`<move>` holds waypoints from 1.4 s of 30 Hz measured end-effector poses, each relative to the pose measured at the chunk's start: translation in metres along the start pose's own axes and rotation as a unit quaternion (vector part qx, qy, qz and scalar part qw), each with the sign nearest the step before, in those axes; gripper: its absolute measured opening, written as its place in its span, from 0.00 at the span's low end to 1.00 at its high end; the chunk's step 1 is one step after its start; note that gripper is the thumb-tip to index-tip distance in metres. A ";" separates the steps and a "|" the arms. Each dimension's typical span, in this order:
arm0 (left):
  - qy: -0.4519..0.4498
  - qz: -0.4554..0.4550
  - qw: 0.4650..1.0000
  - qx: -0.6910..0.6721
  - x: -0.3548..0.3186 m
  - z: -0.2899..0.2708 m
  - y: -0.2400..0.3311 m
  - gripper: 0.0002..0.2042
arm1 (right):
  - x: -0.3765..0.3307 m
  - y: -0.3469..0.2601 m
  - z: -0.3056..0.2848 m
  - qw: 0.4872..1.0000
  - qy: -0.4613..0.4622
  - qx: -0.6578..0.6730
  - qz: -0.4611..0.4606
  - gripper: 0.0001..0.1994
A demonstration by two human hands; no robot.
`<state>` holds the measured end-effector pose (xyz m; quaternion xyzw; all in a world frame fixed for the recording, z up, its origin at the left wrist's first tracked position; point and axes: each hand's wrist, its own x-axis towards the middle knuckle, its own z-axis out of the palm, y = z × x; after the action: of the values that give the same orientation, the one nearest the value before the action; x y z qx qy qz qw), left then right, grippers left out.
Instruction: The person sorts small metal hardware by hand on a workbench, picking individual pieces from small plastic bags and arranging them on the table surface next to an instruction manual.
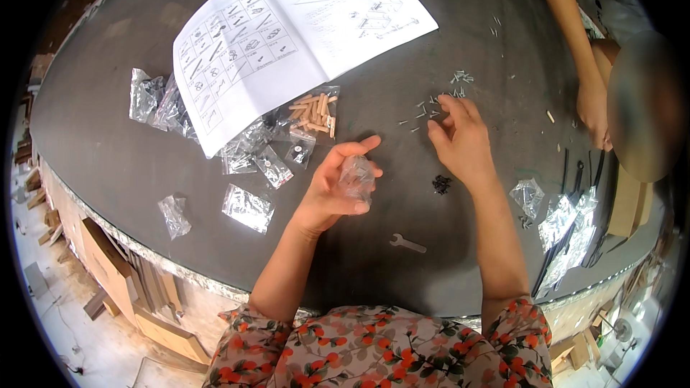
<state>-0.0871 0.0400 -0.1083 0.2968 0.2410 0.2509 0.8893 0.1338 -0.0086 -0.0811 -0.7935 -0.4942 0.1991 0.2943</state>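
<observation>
My left hand point(332, 190) is closed around a small clear plastic bag point(355, 178), with the thumb and fingers wrapped about it. What the bag holds, if anything, I cannot make out. Over the dark table, my right hand point(466, 140) has its thumb apart from its bent fingers, and nothing shows in it. Its fingertips are beside a loose scatter of silver screws point(424, 110), and more screws point(461, 77) lie just beyond. A small heap of black hardware point(441, 185) sits below the right hand. Nearer to me lies a flat silver wrench point(407, 243).
An open instruction booklet point(302, 36) lies at the far left over plastic bags. Beside it is a bag of wooden dowels point(314, 113). Torn plastic packets point(248, 208) lie at the left. Black rods and clear wrap point(568, 237) lie right, near another person's hand point(594, 115).
</observation>
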 end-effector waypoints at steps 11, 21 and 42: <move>0.007 -0.003 1.000 0.016 -0.022 0.014 -0.001 0.37 | 0.008 -0.018 0.004 0.990 -0.046 -0.128 -0.038 0.34; 0.023 -0.012 0.999 0.025 -0.036 0.020 0.001 0.35 | 0.006 -0.016 0.020 0.982 -0.016 -0.089 -0.165 0.19; 0.059 0.010 0.998 0.008 -0.051 0.025 0.006 0.31 | -0.001 0.034 -0.013 0.953 -0.016 0.269 0.136 0.12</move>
<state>-0.1132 0.0036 -0.0723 0.2916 0.2916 0.2751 0.8685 0.1640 -0.0250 -0.0941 -0.7412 -0.3146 0.3752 0.4592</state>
